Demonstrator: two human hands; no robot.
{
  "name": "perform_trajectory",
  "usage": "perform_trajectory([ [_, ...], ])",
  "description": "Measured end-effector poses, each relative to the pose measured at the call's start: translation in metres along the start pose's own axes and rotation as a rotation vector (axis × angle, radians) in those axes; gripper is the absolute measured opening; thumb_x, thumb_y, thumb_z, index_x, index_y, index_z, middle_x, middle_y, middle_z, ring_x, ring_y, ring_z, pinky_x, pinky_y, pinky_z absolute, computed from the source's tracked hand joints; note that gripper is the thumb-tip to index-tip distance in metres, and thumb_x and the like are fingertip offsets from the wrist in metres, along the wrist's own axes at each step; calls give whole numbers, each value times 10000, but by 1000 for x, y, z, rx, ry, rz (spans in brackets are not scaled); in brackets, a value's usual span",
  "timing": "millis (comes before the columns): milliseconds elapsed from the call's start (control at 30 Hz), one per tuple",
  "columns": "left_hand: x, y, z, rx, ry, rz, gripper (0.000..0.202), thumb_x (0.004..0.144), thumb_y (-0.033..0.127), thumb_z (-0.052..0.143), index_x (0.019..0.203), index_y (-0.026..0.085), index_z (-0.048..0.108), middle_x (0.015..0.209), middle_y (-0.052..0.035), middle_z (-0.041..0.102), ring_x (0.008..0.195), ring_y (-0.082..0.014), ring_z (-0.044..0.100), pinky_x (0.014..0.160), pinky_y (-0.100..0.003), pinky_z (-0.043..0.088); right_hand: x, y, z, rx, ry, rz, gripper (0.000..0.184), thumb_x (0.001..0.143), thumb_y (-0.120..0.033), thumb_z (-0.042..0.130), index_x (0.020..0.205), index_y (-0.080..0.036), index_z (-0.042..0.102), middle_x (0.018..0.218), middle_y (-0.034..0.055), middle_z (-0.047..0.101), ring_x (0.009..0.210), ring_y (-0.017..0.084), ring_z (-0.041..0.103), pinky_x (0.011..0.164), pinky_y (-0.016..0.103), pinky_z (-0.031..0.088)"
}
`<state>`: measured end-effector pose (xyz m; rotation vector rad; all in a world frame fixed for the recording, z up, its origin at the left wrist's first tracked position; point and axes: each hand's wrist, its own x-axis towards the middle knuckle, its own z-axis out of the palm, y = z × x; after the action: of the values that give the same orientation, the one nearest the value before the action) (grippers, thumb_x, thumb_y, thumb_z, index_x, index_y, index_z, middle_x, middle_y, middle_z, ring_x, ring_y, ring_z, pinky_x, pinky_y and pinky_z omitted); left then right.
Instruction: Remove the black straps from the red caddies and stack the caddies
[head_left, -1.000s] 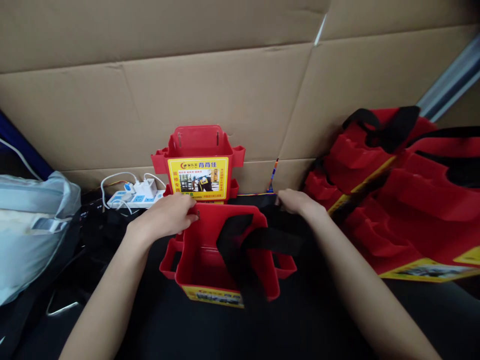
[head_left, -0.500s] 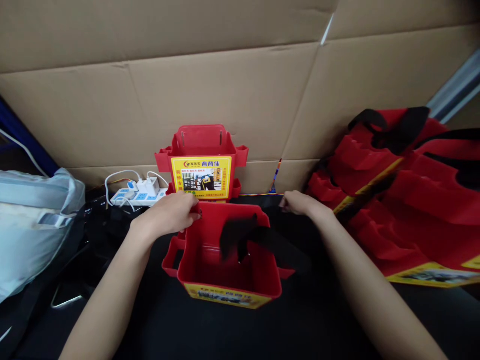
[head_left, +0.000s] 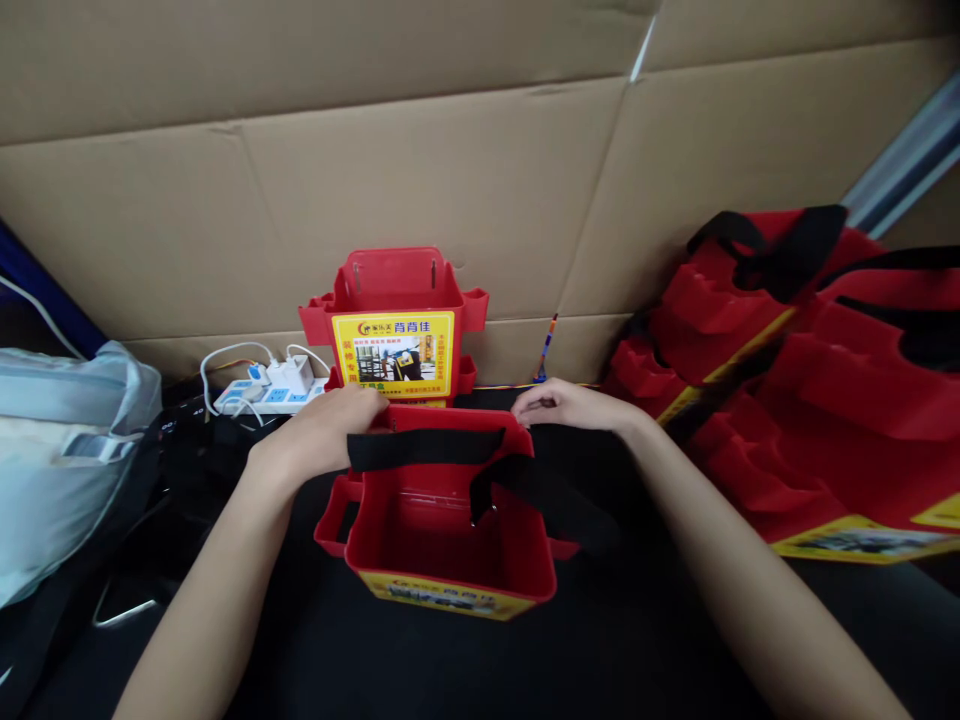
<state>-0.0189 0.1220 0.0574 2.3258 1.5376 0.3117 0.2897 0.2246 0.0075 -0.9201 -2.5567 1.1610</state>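
Observation:
In the head view a red plastic tool box (head_left: 457,580) with a yellow printed label stands in front of me, its open top facing up. My left hand (head_left: 330,430) is closed at the back left corner of its rim, the fingertips partly hidden. A black strap (head_left: 427,449) crosses the inside of the back wall, its left end over my left hand. A second length of black strap (head_left: 555,500) hangs over the right side, with a small metal glint. At the back right corner, my right hand (head_left: 562,405) has its fingers bent together; what they pinch is hidden.
Behind stands another red tool box (head_left: 397,350) against a cardboard wall (head_left: 420,200). More red boxes with straps (head_left: 885,400) are stacked at right. A white power strip (head_left: 281,390) with plugs and a pale bag (head_left: 67,460) are at left. The surface (head_left: 405,670) is black.
My right hand has moved left to the box's back right corner. The strap that was swinging inside the box now stretches across its back wall toward my left hand.

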Motion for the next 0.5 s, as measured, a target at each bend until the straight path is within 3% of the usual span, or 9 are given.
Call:
perform_trajectory([
  [100,0,0,0,67,-39,26,160,743,260,510,684,147,606,668,-50,626,669,-175,576,641,-257,409,-5,-9,0,146,-51,-90,489,770,-461,549,1135,-138,588,1117,91,610,1016,194,564,883,312,415],
  [167,2,-1,0,113,-43,26,154,747,247,497,712,150,611,690,-53,629,670,-172,574,633,-255,400,-6,-19,2,143,-148,-78,504,737,-443,596,1142,-145,585,1119,80,610,1018,202,566,871,308,429],
  [233,4,0,1,179,-47,12,154,744,241,488,718,152,610,685,-58,621,647,-172,564,604,-259,385,-5,-20,3,-70,-135,110,376,750,-415,584,1004,-148,659,978,48,660,928,197,599,814,290,453],
  [367,6,0,3,292,-41,-25,161,747,244,468,687,155,589,640,-59,596,574,-171,533,534,-268,339,-2,9,-3,-490,119,567,173,670,-239,646,802,-144,706,762,75,670,813,241,630,728,318,469],
  [433,6,0,3,301,-41,-19,161,752,245,466,684,155,581,643,-59,598,579,-172,539,528,-269,336,-4,22,-8,-528,158,637,229,610,-162,669,835,-136,705,770,113,669,809,277,636,716,354,476],
  [500,8,-2,3,309,-48,-11,165,757,248,466,682,154,579,649,-61,603,591,-174,551,530,-269,346,-9,22,-12,-534,170,636,355,631,-181,661,985,-157,675,886,118,674,877,269,629,767,352,478],
])
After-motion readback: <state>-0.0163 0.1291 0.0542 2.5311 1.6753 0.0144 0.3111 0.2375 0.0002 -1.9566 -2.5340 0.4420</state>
